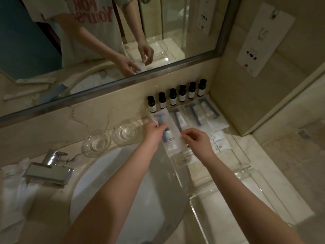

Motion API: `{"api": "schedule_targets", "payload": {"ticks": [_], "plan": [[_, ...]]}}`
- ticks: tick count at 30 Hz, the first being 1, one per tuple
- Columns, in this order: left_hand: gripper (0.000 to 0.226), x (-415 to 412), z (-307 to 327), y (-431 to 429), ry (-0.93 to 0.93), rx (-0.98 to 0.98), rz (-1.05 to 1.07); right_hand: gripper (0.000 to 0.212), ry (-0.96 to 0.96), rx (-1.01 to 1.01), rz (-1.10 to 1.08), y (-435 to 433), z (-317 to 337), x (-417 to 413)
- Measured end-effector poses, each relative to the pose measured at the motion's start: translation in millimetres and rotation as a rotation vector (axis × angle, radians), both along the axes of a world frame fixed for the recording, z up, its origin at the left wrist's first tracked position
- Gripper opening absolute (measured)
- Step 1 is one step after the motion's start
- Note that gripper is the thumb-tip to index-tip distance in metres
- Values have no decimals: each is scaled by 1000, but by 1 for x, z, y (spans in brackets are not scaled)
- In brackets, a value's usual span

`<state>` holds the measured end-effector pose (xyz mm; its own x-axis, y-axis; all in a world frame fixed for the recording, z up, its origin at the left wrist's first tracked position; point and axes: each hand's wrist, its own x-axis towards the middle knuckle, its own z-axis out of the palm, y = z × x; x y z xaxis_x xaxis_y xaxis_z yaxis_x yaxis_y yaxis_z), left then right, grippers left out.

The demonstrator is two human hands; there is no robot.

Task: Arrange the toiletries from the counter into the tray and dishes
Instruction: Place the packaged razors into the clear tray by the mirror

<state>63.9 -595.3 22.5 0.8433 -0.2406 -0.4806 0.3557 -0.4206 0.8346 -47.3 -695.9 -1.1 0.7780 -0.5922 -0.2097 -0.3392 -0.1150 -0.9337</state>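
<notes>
Over the tray: we hold a flat clear dental packet (pixel 169 136) above the acrylic tray (pixel 246 175).
Fingers: our left hand (pixel 154 131) and right hand (pixel 197 140) pinch its edges.
Dishes: two round ribbed glass dishes (pixel 110 140) sit beside the basin.

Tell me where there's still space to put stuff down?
Both glass dishes beside the faucet are empty. The clear tray's near end is bare. Its far end is crowded with packets and sachets, below the row of bottles.

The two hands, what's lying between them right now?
In the head view, a clear sachet with a blue razor inside spans the gap between the left hand and right hand; both pinch it.
</notes>
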Motion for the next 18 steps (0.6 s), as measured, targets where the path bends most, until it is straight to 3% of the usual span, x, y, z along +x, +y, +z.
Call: {"api": "schedule_targets", "payload": {"ticks": [3,6,10,14,18], "plan": [[36,12,-7,-13,-30,78,-39,23,112,-473,-59,-34,-2,-11],[36,20,-13,-22,-73,177,-80,44,100,-934,85,-63,-10,-10],[17,19,-13,-24,-172,240,-56,58,380,-993,395,-79,-19,2],[62,7,-18,-17,-371,374,-140,56,418,-1008,410,-81,-24,7],[87,-16,-29,3,-533,544,-584,56,414,-1029,428,-84,-26,10]]}}
